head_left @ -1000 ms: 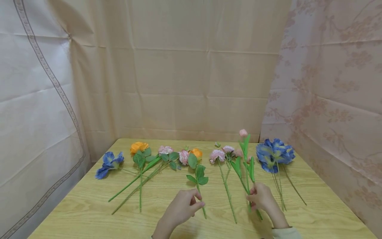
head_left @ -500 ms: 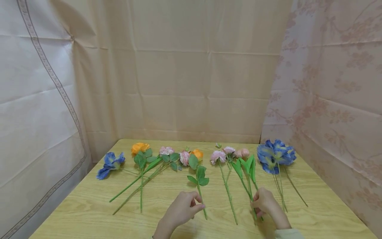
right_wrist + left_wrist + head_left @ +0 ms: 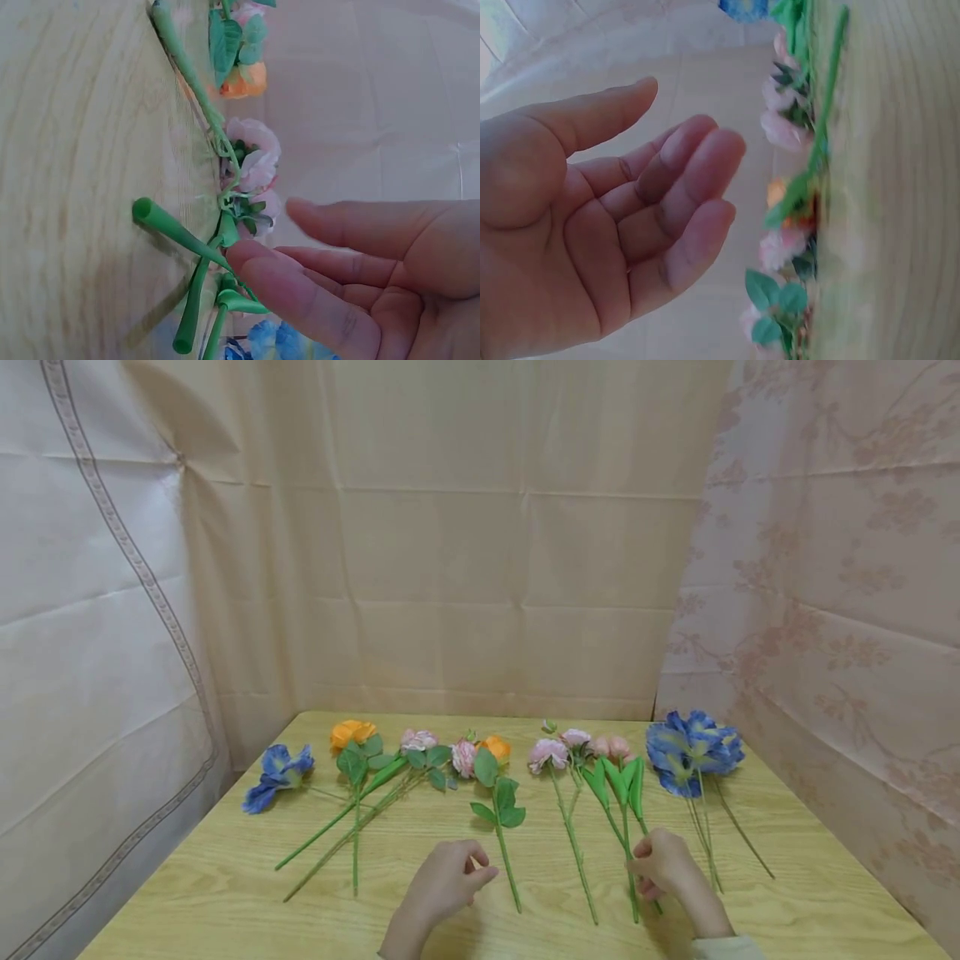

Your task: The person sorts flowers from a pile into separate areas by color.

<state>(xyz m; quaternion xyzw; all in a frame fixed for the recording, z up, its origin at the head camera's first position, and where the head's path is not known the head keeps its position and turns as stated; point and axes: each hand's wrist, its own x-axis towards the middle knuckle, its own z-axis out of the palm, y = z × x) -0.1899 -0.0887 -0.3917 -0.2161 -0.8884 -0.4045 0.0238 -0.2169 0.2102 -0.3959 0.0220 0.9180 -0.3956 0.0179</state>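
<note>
- The right hand (image 3: 666,864) is at the lower stems of three pink tulips (image 3: 618,781). Its thumb stands apart from the fingers, so nothing is pinched; whether a fingertip touches a stem I cannot tell.
- The tulips lie side by side on the wooden table (image 3: 247,910), blooms toward the far edge, right of the middle; their stems cross low down.
- The left hand (image 3: 450,877) is loosely curled and empty, thumb spread from the fingers, just beside the stem of a leafy orange rose (image 3: 495,749) but apart from it.
- That rose lies near the middle, bloom toward the far edge, beside a pink-and-white flower (image 3: 463,757).
- Pale pink peony-like flowers (image 3: 547,754) lie just left of the tulips.
- Several blue irises (image 3: 693,752) lie near the far right corner, stems pointing away from the far edge.
- By the left edge lies a single blue iris (image 3: 277,772); another orange rose (image 3: 352,735) is near the far left corner, among crossing stems.
- Beige cloth (image 3: 480,568) hangs behind the far edge.
</note>
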